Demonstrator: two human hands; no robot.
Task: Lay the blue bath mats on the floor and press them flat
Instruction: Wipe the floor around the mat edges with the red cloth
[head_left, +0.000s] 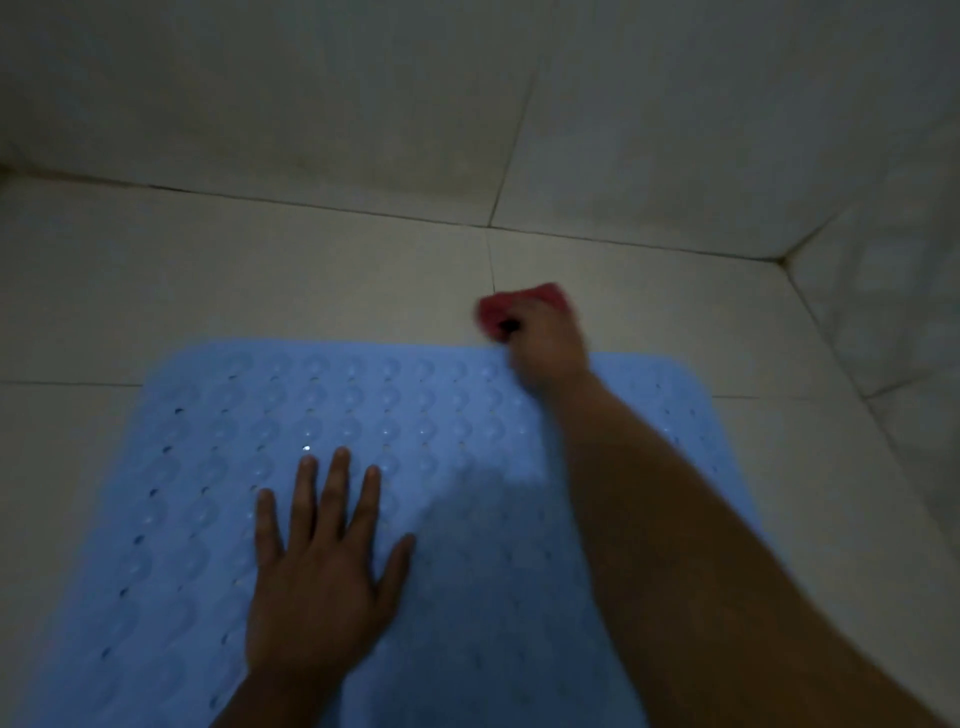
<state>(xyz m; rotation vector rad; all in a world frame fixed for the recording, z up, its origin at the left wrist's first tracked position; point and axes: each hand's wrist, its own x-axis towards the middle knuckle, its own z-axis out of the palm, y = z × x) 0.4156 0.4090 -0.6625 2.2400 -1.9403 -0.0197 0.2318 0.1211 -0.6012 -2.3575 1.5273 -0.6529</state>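
A light-blue rubber bath mat with rows of round suction bumps and small holes (467, 519) lies spread on the pale tiled floor (260, 280), filling the view from 6 to 9 o'clock. The left hand (317, 566) rests flat on it, fingers straight and spread, pressing down. At 1 o'clock the right hand (545, 343) reaches past the mat's far edge, its grip curled round a blurred red cloth-like object (511, 306). Only 1 mat shows. Pressing looks under way; next, the far edge and corners likely need firm flattening.
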